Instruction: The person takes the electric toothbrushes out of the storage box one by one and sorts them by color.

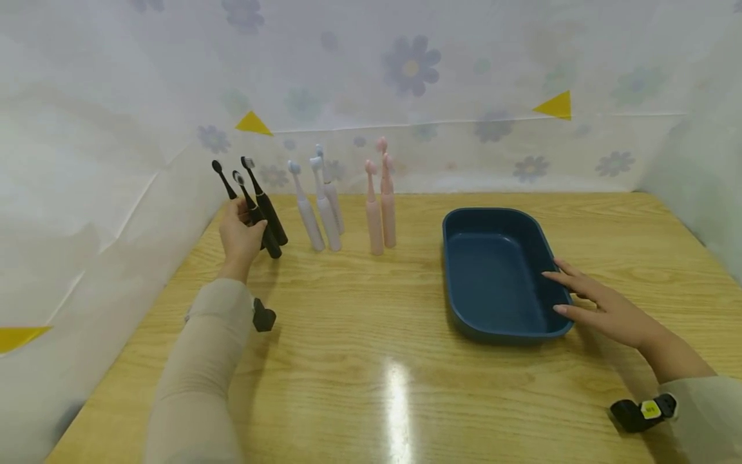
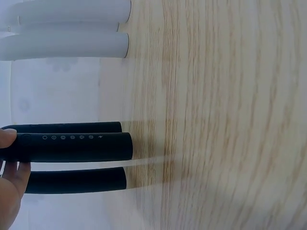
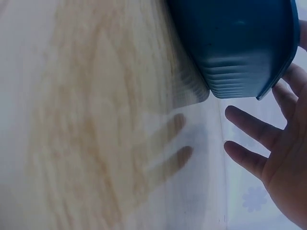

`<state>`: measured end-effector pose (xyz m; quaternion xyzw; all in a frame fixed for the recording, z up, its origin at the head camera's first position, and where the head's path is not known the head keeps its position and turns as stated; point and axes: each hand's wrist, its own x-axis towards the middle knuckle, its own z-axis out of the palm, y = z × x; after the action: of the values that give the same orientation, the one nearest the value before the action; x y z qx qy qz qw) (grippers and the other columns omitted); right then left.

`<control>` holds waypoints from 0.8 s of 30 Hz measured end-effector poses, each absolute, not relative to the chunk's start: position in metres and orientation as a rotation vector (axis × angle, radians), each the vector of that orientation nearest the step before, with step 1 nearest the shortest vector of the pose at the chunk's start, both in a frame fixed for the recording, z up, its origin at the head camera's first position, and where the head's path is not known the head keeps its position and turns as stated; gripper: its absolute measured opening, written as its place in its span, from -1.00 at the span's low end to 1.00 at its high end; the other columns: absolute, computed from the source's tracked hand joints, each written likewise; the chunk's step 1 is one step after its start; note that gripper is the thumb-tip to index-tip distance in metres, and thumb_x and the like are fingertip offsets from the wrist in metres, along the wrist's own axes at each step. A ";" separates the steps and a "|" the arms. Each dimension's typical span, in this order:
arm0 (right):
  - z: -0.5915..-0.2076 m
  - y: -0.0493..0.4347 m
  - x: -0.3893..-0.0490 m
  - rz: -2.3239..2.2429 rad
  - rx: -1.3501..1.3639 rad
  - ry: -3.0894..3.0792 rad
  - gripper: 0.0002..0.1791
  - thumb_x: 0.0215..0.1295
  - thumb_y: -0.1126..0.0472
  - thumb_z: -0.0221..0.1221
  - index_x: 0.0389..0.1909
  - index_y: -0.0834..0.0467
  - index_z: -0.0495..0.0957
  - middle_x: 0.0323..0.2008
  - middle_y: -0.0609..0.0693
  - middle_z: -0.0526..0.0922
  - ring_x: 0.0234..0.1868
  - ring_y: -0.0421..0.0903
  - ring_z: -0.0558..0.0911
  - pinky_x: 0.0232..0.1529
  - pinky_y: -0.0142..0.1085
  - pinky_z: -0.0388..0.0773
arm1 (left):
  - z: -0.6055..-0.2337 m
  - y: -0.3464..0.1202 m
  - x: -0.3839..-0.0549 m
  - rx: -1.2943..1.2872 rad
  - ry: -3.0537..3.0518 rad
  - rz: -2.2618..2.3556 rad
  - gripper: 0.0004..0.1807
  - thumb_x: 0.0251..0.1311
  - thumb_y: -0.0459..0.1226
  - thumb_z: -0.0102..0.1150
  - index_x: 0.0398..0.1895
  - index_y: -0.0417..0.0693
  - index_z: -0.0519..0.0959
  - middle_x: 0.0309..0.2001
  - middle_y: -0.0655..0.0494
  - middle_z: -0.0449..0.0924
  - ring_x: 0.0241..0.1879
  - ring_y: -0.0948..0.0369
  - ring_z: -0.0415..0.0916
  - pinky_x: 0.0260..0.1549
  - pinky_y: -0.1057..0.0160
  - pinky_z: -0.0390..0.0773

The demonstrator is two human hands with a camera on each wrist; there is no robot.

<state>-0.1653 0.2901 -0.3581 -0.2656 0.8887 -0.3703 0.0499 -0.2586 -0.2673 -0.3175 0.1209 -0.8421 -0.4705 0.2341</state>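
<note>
My left hand [image 1: 240, 240] pinches a black electric toothbrush [image 2: 76, 147] between thumb and fingers, at the table's far left. Two more black electric toothbrushes stand close by, one behind it to the right [image 1: 271, 218] and one to the left [image 1: 225, 179], partly hidden by the hand. The left wrist view shows a column of icons on the pinched handle. At the right, my right hand [image 1: 608, 309] touches the rim of a dark blue rectangular basin [image 1: 456, 303], its fingers spread and fairly straight. In the right wrist view two fingers [image 3: 252, 127] stay apart from the basin wall.
Several white electric toothbrushes [image 1: 310, 222] with bluish heads stand right of the black ones. Pink electric toothbrushes [image 1: 373, 225] stand farther right, toward the basin. A flower-patterned white sheet [image 1: 348, 64] hangs behind the wooden table [image 1: 348, 361].
</note>
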 end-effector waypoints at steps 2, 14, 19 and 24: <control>-0.358 0.290 -0.165 -1.130 -0.802 2.710 -0.39 0.17 0.35 0.04 0.26 0.11 0.10 0.32 -0.02 -0.21 0.22 -0.37 -0.14 -0.17 0.22 0.16 | -0.317 -0.267 -0.260 0.320 -2.325 -1.271 -0.50 -0.01 -0.50 0.11 0.06 -0.19 0.28 -0.01 -0.10 0.33 -0.02 0.06 0.31 -0.07 0.26 0.36; -0.359 0.290 -0.165 -1.068 -0.792 2.726 -0.40 0.21 0.32 0.01 0.27 0.09 0.08 0.32 0.00 -0.21 0.17 -0.43 -0.05 -0.07 -0.36 0.31 | -0.318 -0.268 -0.261 0.320 -2.324 -1.202 -0.50 0.01 -0.48 0.09 0.09 -0.21 0.27 -0.09 -0.15 0.32 -0.11 0.05 0.32 -0.11 0.23 0.38; -0.359 0.290 -0.165 -1.070 -0.786 2.729 -0.40 0.21 0.31 0.01 0.27 0.09 0.08 0.32 -0.01 -0.21 0.14 -0.48 -0.03 -0.13 0.06 0.26 | -0.319 -0.268 -0.260 0.314 -2.332 -1.186 -0.53 0.01 -0.47 0.09 0.06 -0.24 0.29 -0.06 -0.14 0.33 -0.08 0.04 0.33 -0.11 0.22 0.38; -0.357 0.289 -0.165 -1.083 -0.781 2.729 -0.41 0.21 0.30 0.01 0.27 0.09 0.08 0.32 -0.03 -0.21 0.13 -0.47 0.00 -0.14 0.11 0.23 | -0.318 -0.269 -0.259 0.343 -2.347 -1.209 -0.51 0.05 -0.44 0.06 0.10 -0.24 0.25 0.00 -0.13 0.29 -0.03 0.04 0.30 -0.08 0.22 0.36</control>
<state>-0.1651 0.2887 -0.3571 -0.2567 0.8970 -0.3561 0.0517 -0.2588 -0.2687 -0.3185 0.1253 -0.8564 -0.4411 0.2373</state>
